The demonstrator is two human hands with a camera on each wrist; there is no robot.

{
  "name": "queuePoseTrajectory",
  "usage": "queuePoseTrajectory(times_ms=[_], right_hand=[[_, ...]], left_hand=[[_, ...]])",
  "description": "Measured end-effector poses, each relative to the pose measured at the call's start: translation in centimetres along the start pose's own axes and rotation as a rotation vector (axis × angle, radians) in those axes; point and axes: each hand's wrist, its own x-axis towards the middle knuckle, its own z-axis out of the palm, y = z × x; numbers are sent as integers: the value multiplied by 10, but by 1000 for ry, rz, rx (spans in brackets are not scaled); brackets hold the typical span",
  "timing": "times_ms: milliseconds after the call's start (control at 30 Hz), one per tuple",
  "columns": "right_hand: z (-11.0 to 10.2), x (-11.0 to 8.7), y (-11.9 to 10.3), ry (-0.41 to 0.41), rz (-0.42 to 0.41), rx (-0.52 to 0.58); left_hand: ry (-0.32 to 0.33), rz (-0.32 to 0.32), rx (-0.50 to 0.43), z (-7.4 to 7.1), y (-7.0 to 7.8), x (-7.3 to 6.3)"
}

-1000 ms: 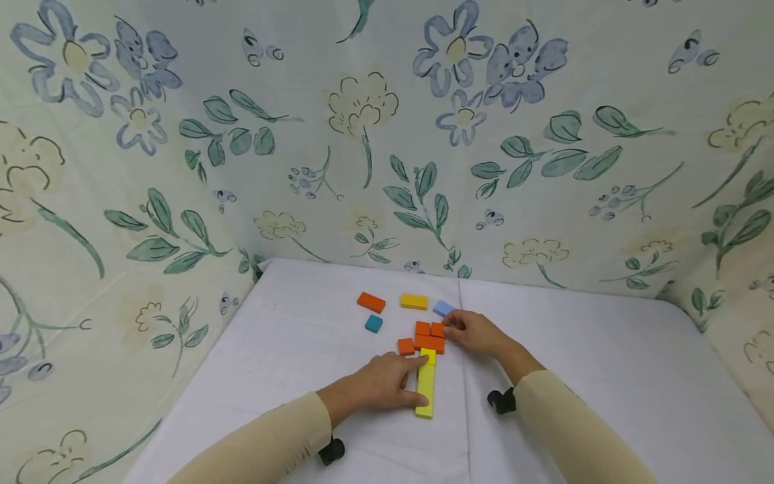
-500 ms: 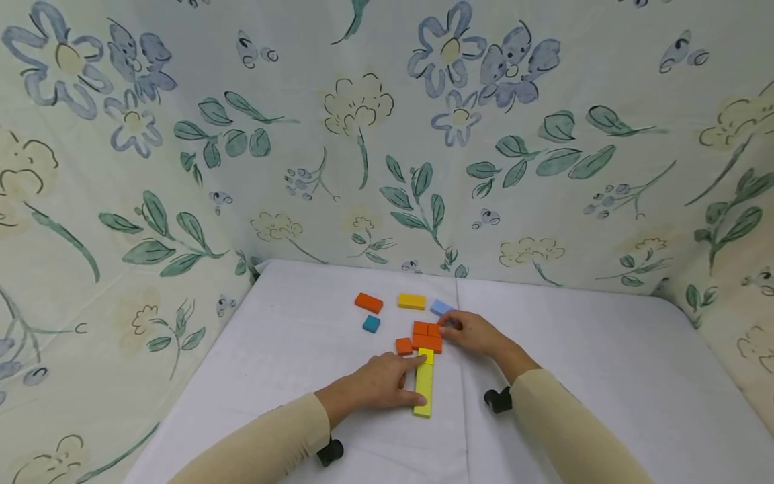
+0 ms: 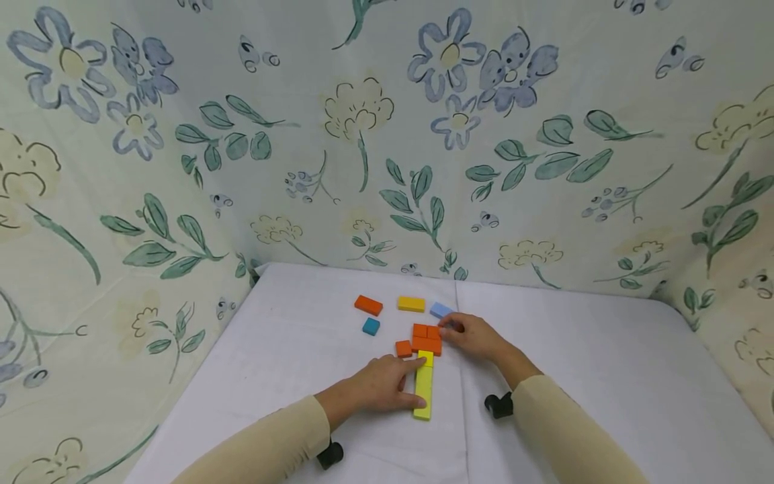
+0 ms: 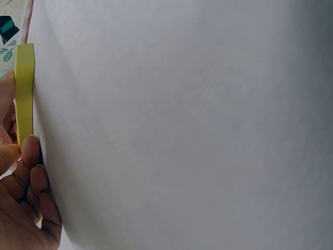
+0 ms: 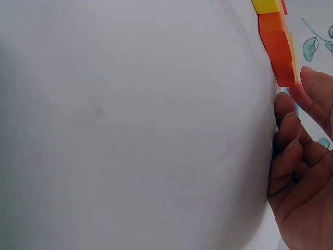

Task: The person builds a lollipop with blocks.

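A long light-yellow block (image 3: 422, 393) lies lengthwise on the cloth, with a small yellow block (image 3: 426, 357) at its far end. My left hand (image 3: 381, 384) stretches along them, index fingertip on the small block and thumb near the long one's front end. Beyond sits a flat orange block (image 3: 426, 345), with two small orange squares side by side behind it. My right hand (image 3: 478, 335) holds the right-hand orange square (image 3: 433, 331) at its outer edge with thumb and index fingertip. In the right wrist view, an orange block (image 5: 277, 49) meets those fingertips; its exact contact is partly hidden.
A separate orange square (image 3: 403, 349) lies left of the group. Farther back are a red-orange block (image 3: 368, 304), a blue square (image 3: 371, 327), a yellow-orange block (image 3: 411, 304) and a light-blue block (image 3: 441, 310) near my right hand. Floral fabric (image 3: 357, 168) rises behind the white-covered table (image 3: 290, 323).
The right-hand orange square has moved left against its neighbour, closing the narrow gap between them. My right hand moved slightly with it; my left hand stays on the yellow blocks.
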Motion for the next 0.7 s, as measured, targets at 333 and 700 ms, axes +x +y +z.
queuePoseTrajectory(times_ms=[333, 700], right_hand=[[-9, 10, 7, 196, 54, 3], [-11, 32, -9, 104, 54, -159]], left_hand=[[1, 3, -15, 1, -1, 0], [2, 1, -28, 0, -2, -1]])
